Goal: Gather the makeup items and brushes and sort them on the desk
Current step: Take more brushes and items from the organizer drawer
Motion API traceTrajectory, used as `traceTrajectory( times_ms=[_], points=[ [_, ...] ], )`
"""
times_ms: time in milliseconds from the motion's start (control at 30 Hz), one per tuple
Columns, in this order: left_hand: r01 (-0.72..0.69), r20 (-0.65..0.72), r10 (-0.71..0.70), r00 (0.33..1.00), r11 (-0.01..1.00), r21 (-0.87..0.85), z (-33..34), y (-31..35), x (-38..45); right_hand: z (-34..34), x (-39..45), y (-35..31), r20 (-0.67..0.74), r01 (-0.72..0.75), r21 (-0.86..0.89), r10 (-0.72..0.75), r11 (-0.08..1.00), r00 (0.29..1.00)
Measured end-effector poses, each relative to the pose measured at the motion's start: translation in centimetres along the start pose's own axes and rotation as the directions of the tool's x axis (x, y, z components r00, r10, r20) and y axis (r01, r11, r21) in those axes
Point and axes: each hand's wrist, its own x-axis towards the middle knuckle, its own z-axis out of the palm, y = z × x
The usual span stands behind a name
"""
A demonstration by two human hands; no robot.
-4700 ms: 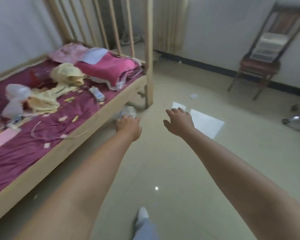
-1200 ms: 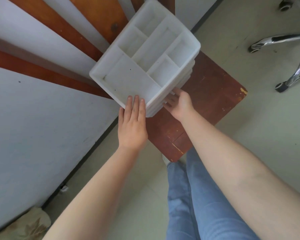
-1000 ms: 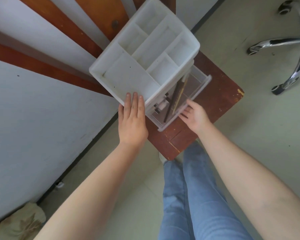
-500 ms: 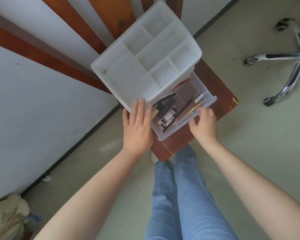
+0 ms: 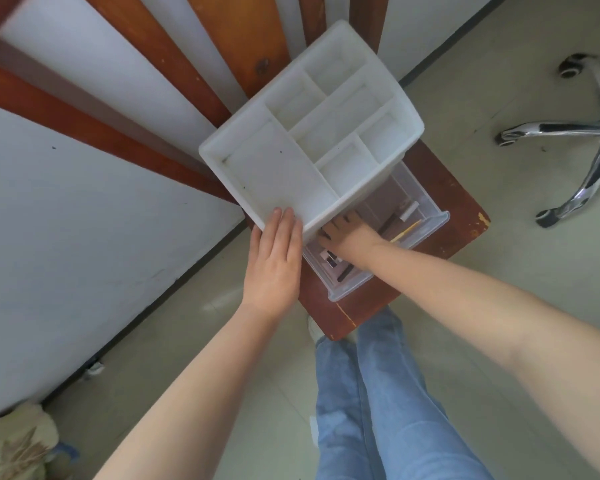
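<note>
**Right hand in the open drawer, left hand steadying the organizer**

While your left hand [image 5: 274,261] lies flat with straight fingers on the near corner of the white organizer [image 5: 312,147], your right hand [image 5: 347,233] reaches into the clear drawer [image 5: 426,230] pulled out beneath it. Its fingers go under the organizer's edge, so you cannot tell whether they hold anything. The makeup items and brushes lie in that drawer, on the red-brown chair seat [image 5: 447,188]. A thin yellow-handled brush [image 5: 407,231] lies with its long axis slanting from near-left to far-right, along the drawer front. A black-and-white tube [image 5: 329,259] sits at the drawer's near end; its label is too small to read.
</note>
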Motion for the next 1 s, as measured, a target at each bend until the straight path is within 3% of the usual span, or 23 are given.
traceTrajectory(
  times_ms=[133,300,400,500,533,600,633,700,733,800,867,1000],
  points=[
    [-0.053,-0.007,0.053,0.999,0.998,0.036,-0.2,-0.7,0.6,0.0,0.5,0.4,0.021,-0.026,0.067,0.025,0.997,0.999],
    [-0.021,-0.068,0.028,0.997,0.995,0.095,0.5,-0.7,0.5,-0.1,0.5,1.0,-0.019,-0.036,0.115,0.038,0.993,0.999],
    [0.057,-0.115,-0.049,0.992,0.996,0.068,0.6,0.0,0.1,-1.2,-0.9,1.6,0.037,-0.151,0.227,0.146,0.962,0.989],
    [-0.103,-0.084,0.099,0.991,0.994,-0.043,0.8,1.4,-0.7,-1.9,-5.1,2.5,0.077,-0.309,0.408,0.305,0.859,0.949],
    [-0.154,-0.041,0.151,0.988,0.983,-0.096,1.1,2.0,-0.9,-1.4,-6.9,2.7,0.084,-0.359,0.494,0.367,0.792,0.926],
    [-0.124,0.118,0.144,0.983,0.979,-0.163,1.7,3.7,-0.8,0.3,-10.5,2.9,0.131,-0.455,0.675,0.513,0.581,0.849],
    [-0.057,0.234,0.098,0.967,0.982,-0.179,1.9,4.7,-0.4,1.4,-11.8,3.0,0.190,-0.483,0.774,0.577,0.410,0.794],
    [0.114,0.462,-0.044,0.886,0.986,-0.125,2.9,6.3,1.0,3.7,-13.4,2.8,0.374,-0.440,0.896,0.632,-0.058,0.678],
    [0.189,0.536,-0.115,0.836,0.978,-0.086,3.4,7.0,1.9,4.8,-13.6,2.6,0.450,-0.373,0.891,0.620,-0.260,0.643],
    [0.319,0.587,-0.237,0.774,0.947,-0.037,4.4,7.9,3.9,6.5,-13.1,2.0,0.548,-0.230,0.810,0.558,-0.539,0.623],
    [0.387,0.604,-0.318,0.730,0.922,0.018,5.5,8.2,5.4,7.5,-12.0,1.3,0.606,-0.107,0.693,0.496,-0.713,0.622],
    [0.350,0.606,-0.341,0.719,0.930,0.109,7.0,8.0,6.6,8.5,-10.4,0.6,0.625,-0.021,0.578,0.426,-0.815,0.654]
  ],
)
